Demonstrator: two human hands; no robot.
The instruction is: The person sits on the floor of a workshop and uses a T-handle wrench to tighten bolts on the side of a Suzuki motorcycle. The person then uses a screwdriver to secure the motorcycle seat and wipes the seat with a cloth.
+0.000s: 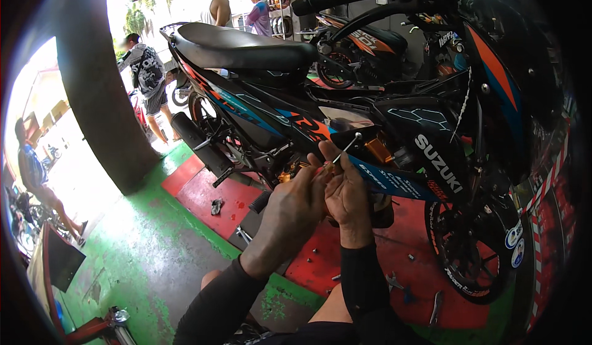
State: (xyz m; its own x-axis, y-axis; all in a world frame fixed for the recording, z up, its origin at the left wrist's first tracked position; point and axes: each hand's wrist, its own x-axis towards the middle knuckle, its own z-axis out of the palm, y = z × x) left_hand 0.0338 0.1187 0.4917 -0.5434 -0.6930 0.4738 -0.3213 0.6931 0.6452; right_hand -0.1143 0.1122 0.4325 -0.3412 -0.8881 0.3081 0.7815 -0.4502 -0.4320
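Note:
Both my hands meet in front of the motorcycle's (pixel 394 123) side, over its lower blue panel (pixel 382 178). My left hand (pixel 291 202) is closed, its back toward me, around something small with a bit of red and yellow showing. From between the hands a thin metal rod (pixel 349 146) with a rounded, shiny end slants up to the right. My right hand (pixel 347 200) has its palm partly in sight, its fingers bent around the rod's lower part. The rod's other end is hidden by my fingers, so its exact kind does not show.
Wrenches (pixel 435 308), small bolts and a dark rag (pixel 216 207) lie on the red and green floor. The front wheel (pixel 472 252) stands at right. Behind are another motorcycle (pixel 364 46), a pillar (pixel 102 80) and several people. A metal stand (pixel 98 326) is at lower left.

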